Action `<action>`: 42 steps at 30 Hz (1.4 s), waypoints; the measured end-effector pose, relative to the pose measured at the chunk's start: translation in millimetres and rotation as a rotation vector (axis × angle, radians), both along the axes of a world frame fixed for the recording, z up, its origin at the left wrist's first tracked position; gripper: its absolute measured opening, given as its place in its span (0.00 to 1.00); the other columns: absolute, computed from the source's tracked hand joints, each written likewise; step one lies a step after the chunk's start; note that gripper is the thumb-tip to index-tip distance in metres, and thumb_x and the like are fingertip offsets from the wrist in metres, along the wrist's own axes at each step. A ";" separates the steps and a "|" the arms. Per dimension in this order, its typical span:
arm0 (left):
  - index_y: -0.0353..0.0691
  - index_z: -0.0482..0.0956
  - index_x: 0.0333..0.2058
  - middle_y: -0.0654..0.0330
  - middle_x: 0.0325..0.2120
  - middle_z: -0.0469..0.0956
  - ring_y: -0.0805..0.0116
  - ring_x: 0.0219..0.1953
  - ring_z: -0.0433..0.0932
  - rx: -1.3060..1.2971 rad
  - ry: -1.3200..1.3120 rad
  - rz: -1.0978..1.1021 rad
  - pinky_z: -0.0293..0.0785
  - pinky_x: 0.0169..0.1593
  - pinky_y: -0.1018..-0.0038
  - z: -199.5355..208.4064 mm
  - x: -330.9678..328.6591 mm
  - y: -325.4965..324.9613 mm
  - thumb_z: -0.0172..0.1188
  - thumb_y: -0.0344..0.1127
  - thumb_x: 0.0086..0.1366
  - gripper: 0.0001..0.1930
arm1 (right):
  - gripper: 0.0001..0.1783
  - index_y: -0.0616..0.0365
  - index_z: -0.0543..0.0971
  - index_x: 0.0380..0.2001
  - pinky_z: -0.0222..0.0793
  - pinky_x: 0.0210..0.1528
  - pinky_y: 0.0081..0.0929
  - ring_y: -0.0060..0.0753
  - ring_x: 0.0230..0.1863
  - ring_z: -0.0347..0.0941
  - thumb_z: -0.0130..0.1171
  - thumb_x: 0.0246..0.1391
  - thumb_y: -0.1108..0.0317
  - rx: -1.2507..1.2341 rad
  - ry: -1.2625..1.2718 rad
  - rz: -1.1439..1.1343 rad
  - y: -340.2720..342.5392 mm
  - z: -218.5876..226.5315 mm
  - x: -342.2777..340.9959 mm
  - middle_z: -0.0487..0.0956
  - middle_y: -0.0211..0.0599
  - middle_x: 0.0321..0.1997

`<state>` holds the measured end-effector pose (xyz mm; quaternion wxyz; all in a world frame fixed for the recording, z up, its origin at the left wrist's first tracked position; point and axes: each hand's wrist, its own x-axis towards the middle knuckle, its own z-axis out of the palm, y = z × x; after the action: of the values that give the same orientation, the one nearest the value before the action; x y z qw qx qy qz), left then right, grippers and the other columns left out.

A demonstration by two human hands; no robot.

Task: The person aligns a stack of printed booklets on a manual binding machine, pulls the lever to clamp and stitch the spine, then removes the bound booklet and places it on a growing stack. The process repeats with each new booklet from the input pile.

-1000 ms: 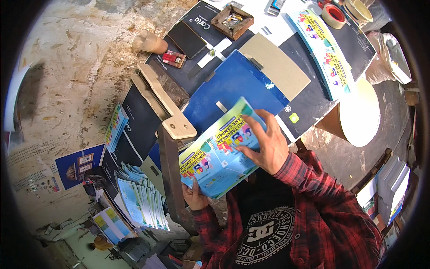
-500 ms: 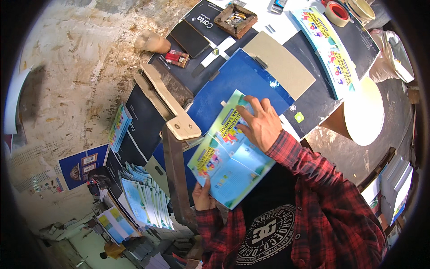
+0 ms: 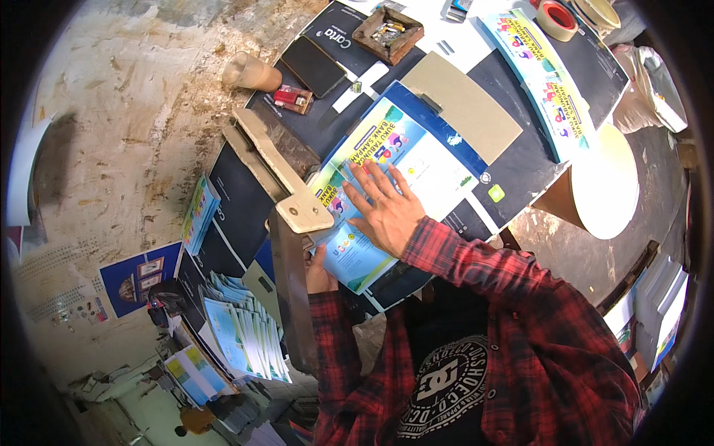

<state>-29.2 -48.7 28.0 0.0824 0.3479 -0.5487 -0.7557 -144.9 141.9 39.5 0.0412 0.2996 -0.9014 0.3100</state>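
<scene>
Cluttered workbench (image 3: 513, 167): booklet (image 3: 387, 178) already laid flat under spread right hand (image 3: 387, 212); left hand (image 3: 318, 271) grips its near edge; trimming not yet done.

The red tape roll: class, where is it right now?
In the head view, the red tape roll lies at the table's far right end, just right of the long printed strip.

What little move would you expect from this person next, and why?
Probably nudging the booklet square under the cutter arm. The right hand presses it flat on the blue board, the left hand grips its near edge, and it seems to lie slightly askew to the arm.
</scene>
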 end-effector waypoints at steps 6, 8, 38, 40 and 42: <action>0.32 0.77 0.48 0.54 0.38 0.82 0.64 0.40 0.83 0.108 -0.290 0.068 0.81 0.45 0.68 10.4 22.5 -21.6 0.61 0.38 0.68 0.16 | 0.31 0.54 0.71 0.61 0.44 0.73 0.48 0.43 0.73 0.54 0.54 0.60 0.48 0.015 0.045 -0.027 -1.7 -25.8 -5.1 0.63 0.44 0.70; 0.32 0.78 0.47 0.55 0.36 0.83 0.65 0.38 0.84 0.106 -0.303 0.033 0.82 0.43 0.69 12.1 21.2 -19.2 0.61 0.39 0.68 0.17 | 0.31 0.54 0.71 0.61 0.44 0.73 0.48 0.43 0.73 0.55 0.54 0.60 0.48 0.021 0.046 -0.019 -0.5 -24.6 -6.4 0.63 0.43 0.70; 0.28 0.77 0.47 0.57 0.33 0.82 0.73 0.29 0.80 0.372 -0.079 -0.053 0.79 0.34 0.76 -19.5 16.3 -22.3 0.57 0.32 0.69 0.13 | 0.39 0.48 0.65 0.67 0.37 0.74 0.55 0.47 0.74 0.50 0.44 0.60 0.35 0.130 0.059 -0.060 16.4 -27.3 -31.0 0.59 0.45 0.72; 0.29 0.77 0.47 0.55 0.35 0.82 0.70 0.32 0.82 0.255 -0.173 0.020 0.81 0.36 0.74 -15.5 7.3 -11.3 0.58 0.32 0.69 0.13 | 0.40 0.46 0.65 0.67 0.37 0.74 0.56 0.47 0.75 0.49 0.44 0.60 0.34 0.160 0.052 -0.064 8.6 -25.9 -25.2 0.58 0.44 0.73; 0.30 0.77 0.47 0.54 0.37 0.82 0.67 0.34 0.83 0.307 -0.152 -0.004 0.82 0.38 0.72 -17.8 9.1 -16.4 0.58 0.32 0.69 0.13 | 0.40 0.42 0.64 0.67 0.36 0.74 0.55 0.47 0.75 0.48 0.44 0.59 0.31 0.196 0.017 -0.022 -2.3 -20.1 -17.7 0.56 0.42 0.74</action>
<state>-20.1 -65.1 10.1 -0.0150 0.4113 -0.4323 -0.8024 -162.6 139.6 19.4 0.0230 0.2948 -0.9302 0.2174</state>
